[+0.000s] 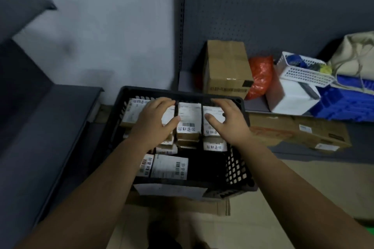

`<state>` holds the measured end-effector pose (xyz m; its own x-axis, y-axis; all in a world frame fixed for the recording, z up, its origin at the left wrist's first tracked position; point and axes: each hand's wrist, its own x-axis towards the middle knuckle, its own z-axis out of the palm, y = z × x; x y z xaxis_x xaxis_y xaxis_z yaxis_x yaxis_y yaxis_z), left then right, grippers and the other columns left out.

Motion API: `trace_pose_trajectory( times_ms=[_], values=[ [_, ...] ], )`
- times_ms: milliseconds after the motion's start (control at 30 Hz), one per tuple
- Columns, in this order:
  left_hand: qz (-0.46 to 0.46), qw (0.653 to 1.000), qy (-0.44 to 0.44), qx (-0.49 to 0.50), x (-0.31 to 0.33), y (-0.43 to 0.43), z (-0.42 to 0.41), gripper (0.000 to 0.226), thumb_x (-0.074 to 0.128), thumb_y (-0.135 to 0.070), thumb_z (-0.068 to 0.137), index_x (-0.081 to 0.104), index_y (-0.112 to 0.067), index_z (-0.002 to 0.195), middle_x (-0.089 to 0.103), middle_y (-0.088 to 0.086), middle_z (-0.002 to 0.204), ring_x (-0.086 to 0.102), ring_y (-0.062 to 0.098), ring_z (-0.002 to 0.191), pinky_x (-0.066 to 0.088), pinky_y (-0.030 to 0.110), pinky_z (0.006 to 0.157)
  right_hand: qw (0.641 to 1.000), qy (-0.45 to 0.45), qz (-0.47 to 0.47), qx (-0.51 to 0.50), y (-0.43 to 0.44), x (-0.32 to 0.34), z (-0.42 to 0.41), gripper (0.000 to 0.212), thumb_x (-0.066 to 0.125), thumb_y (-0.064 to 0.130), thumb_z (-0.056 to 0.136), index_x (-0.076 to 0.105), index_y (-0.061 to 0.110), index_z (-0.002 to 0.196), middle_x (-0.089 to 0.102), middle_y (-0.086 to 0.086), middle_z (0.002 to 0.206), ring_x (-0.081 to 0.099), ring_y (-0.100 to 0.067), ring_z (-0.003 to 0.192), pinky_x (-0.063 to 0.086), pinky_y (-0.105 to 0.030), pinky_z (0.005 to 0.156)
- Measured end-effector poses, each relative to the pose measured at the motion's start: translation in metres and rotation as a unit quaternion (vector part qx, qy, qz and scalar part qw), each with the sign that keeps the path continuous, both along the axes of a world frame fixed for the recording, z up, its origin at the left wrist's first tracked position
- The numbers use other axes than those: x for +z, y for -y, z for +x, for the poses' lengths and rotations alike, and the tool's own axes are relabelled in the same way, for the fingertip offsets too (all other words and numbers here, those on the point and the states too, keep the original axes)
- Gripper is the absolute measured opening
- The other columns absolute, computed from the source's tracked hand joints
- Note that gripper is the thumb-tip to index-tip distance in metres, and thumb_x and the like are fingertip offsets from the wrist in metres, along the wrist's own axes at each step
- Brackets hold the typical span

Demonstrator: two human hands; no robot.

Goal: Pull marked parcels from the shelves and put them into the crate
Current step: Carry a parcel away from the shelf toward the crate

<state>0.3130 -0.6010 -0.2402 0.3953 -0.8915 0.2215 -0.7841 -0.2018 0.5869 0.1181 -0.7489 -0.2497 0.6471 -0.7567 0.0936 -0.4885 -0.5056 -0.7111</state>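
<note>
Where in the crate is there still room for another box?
The dark gap in the crate's near right corner, between the labelled parcels and the mesh wall. The far row, under the left hand and right hand, is packed.
</note>
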Motion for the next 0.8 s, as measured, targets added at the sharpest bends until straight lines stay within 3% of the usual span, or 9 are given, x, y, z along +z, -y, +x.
trace_pose_trajectory(
  times_ms=[133, 267, 367, 433, 567, 700, 800],
  values=[
    [-0.036, 0.997, 0.029, 0.054, 0.033, -0.046, -0.015, 0.059, 0.052, -0.049, 0.085, 0.059, -0.011, 0.129, 0.054, 0.005, 0.134, 0.045, 0.018, 0.126, 0.033, 0.034, 0.111, 0.993, 0.019, -0.034, 0.109, -0.019, 0.027, 0.008, 0.057, 0.063, 0.052, 0.087, 0.056, 0.024, 0.135, 0.054, 0.003, 0.132, 0.049, -0.016, 0.125, 0.043, -0.044, 0.107],
    [-0.014, 0.99, 0.021, 0.136, 0.037, -0.115, -0.054, 0.06, 0.051, -0.055, 0.087, 0.055, -0.018, 0.133, 0.048, 0.0, 0.141, 0.04, 0.018, 0.131, 0.032, 0.036, 0.113, 0.974, 0.028, -0.037, 0.22, -0.06, 0.03, 0.002, 0.064, 0.057, 0.059, 0.082, 0.057, 0.022, 0.134, 0.055, 0.001, 0.13, 0.05, -0.017, 0.123, 0.044, -0.042, 0.105],
    [0.005, 0.977, 0.014, 0.213, 0.033, -0.175, -0.089, 0.053, 0.057, -0.049, 0.092, 0.05, -0.023, 0.138, 0.043, -0.006, 0.143, 0.034, 0.013, 0.133, 0.025, 0.028, 0.111, 0.952, 0.026, -0.052, 0.302, -0.096, 0.03, 0.0, 0.06, 0.059, 0.055, 0.083, 0.057, 0.021, 0.134, 0.057, 0.0, 0.126, 0.051, -0.017, 0.12, 0.044, -0.04, 0.103],
    [0.017, 0.962, 0.023, 0.27, 0.033, -0.22, -0.11, 0.055, 0.057, -0.051, 0.092, 0.048, -0.025, 0.14, 0.042, -0.007, 0.145, 0.034, 0.013, 0.134, 0.026, 0.033, 0.114, 0.935, 0.025, -0.054, 0.351, -0.125, 0.035, 0.004, 0.061, 0.056, 0.057, 0.084, 0.056, 0.022, 0.134, 0.059, -0.002, 0.124, 0.053, -0.018, 0.117, 0.044, -0.037, 0.102],
    [0.009, 0.927, 0.055, 0.371, 0.049, -0.321, -0.146, 0.063, 0.049, -0.061, 0.088, 0.054, -0.019, 0.135, 0.051, -0.003, 0.138, 0.043, 0.017, 0.129, 0.034, 0.037, 0.111, 0.892, 0.048, -0.056, 0.446, -0.203, 0.051, 0.024, 0.062, 0.057, 0.061, 0.086, 0.055, 0.022, 0.134, 0.056, -0.002, 0.132, 0.05, -0.018, 0.123, 0.042, -0.037, 0.105],
    [-0.001, 0.885, 0.082, 0.458, 0.063, -0.414, -0.187, 0.065, 0.045, -0.062, 0.086, 0.055, -0.019, 0.134, 0.053, -0.003, 0.136, 0.043, 0.016, 0.128, 0.032, 0.031, 0.11, 0.829, 0.076, -0.055, 0.551, -0.301, 0.073, 0.03, 0.056, 0.064, 0.047, 0.091, 0.05, 0.021, 0.139, 0.048, 0.007, 0.138, 0.044, -0.013, 0.13, 0.039, -0.032, 0.108],
    [-0.004, 0.855, 0.08, 0.513, 0.064, -0.48, -0.22, 0.066, 0.045, -0.063, 0.085, 0.054, -0.021, 0.135, 0.051, -0.005, 0.138, 0.04, 0.015, 0.13, 0.033, 0.037, 0.111, 0.788, 0.085, -0.076, 0.605, -0.374, 0.08, 0.027, 0.062, 0.058, 0.055, 0.091, 0.048, 0.022, 0.142, 0.047, 0.003, 0.145, 0.042, -0.016, 0.135, 0.039, -0.038, 0.11]
  ],
)
